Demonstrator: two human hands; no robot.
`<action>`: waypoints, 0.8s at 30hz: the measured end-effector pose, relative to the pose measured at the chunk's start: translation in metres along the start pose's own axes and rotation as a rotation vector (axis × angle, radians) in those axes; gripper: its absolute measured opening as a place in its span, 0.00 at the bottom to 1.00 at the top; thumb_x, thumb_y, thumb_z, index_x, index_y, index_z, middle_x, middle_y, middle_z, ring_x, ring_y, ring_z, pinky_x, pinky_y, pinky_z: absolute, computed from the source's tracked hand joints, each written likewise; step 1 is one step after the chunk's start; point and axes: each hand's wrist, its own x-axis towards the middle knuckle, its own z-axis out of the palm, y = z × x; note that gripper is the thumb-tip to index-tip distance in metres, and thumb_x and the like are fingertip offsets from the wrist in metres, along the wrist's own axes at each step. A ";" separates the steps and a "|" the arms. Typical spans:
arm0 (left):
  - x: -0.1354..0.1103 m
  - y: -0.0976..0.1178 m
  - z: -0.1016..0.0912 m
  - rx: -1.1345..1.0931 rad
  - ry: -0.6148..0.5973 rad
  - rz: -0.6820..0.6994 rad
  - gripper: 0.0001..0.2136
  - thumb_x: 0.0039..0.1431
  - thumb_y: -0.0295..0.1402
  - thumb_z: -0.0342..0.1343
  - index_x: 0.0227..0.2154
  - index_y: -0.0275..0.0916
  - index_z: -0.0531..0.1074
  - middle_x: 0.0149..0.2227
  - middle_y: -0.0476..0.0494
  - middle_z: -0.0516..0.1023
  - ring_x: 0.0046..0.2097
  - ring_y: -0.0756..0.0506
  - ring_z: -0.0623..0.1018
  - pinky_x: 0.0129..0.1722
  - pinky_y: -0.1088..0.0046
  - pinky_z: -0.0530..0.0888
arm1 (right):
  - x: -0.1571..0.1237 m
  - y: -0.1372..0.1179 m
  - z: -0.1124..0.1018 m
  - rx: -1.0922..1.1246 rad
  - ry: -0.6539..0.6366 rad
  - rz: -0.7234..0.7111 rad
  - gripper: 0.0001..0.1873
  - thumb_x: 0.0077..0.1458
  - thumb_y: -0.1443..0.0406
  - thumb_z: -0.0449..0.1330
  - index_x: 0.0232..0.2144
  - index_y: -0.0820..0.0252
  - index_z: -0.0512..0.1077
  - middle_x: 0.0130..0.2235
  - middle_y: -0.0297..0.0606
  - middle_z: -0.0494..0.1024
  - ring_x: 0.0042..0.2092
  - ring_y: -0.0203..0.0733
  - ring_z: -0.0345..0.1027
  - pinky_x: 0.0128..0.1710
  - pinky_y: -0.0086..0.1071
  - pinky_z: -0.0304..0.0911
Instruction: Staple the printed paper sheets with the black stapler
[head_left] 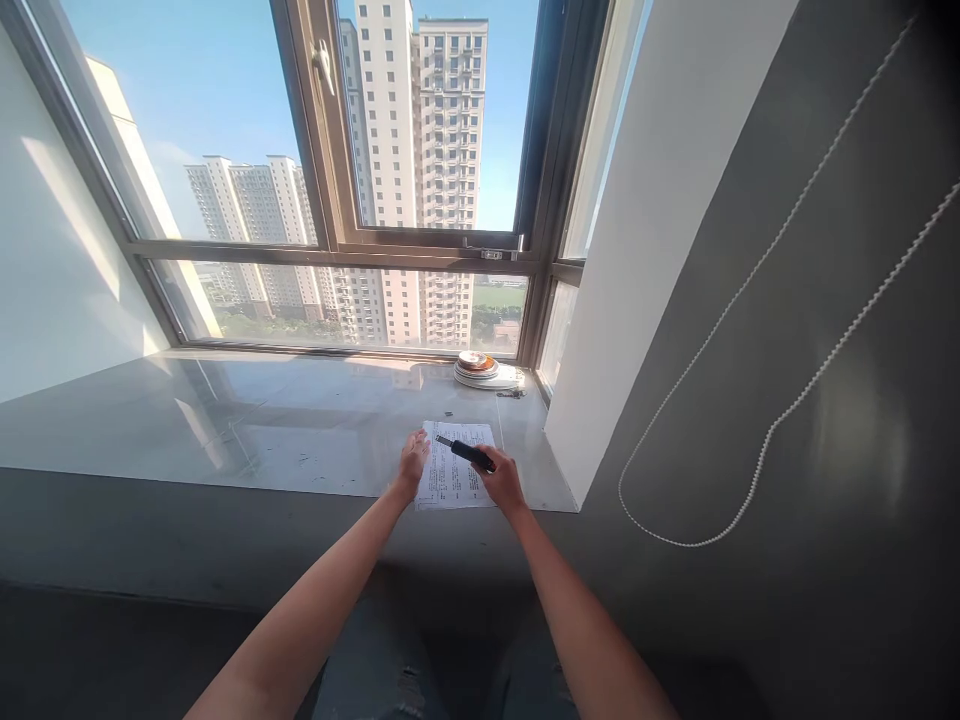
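Note:
Printed sheets of paper [454,485] lie on the glossy window sill, close to its front edge. At the paper's left edge is my left hand [414,462], fingers stretched out and apart, with nothing visible in it. My right hand [501,478] is closed around a black-handled tool [471,454] with a narrow metal tip. The tool slants across the upper part of the paper, its tip pointing left toward my left hand. Its exact kind is too small to make out, and I cannot tell whether the tip touches the paper.
A stack of round plates or lids [476,370] stands in the sill's back right corner, with a small dark item [511,394] beside it. Dark specks mark the sill [360,410]. A white bead chain [694,544] hangs at right. The window frame [360,258] borders the back.

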 end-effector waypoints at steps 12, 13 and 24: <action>0.005 0.007 0.035 -0.531 0.027 -0.364 0.08 0.69 0.23 0.47 0.42 0.36 0.71 0.45 0.36 0.79 0.48 0.47 0.81 0.53 0.72 0.78 | -0.007 0.003 0.000 -0.134 -0.030 -0.275 0.33 0.57 0.78 0.50 0.56 0.45 0.77 0.54 0.33 0.79 0.59 0.52 0.62 0.59 0.51 0.66; 0.004 0.007 0.034 -0.523 0.021 -0.371 0.08 0.68 0.22 0.48 0.41 0.36 0.72 0.43 0.36 0.79 0.47 0.47 0.81 0.52 0.72 0.79 | -0.008 0.003 0.000 -0.143 -0.024 -0.273 0.33 0.57 0.78 0.50 0.56 0.45 0.76 0.54 0.33 0.79 0.59 0.52 0.62 0.59 0.52 0.66; 0.002 0.015 0.027 -0.356 0.066 -0.419 0.05 0.62 0.19 0.57 0.35 0.33 0.74 0.34 0.38 0.80 0.40 0.45 0.83 0.48 0.68 0.81 | -0.009 0.006 0.000 -0.150 0.079 -0.213 0.30 0.58 0.75 0.47 0.55 0.49 0.78 0.53 0.36 0.79 0.58 0.53 0.62 0.58 0.52 0.66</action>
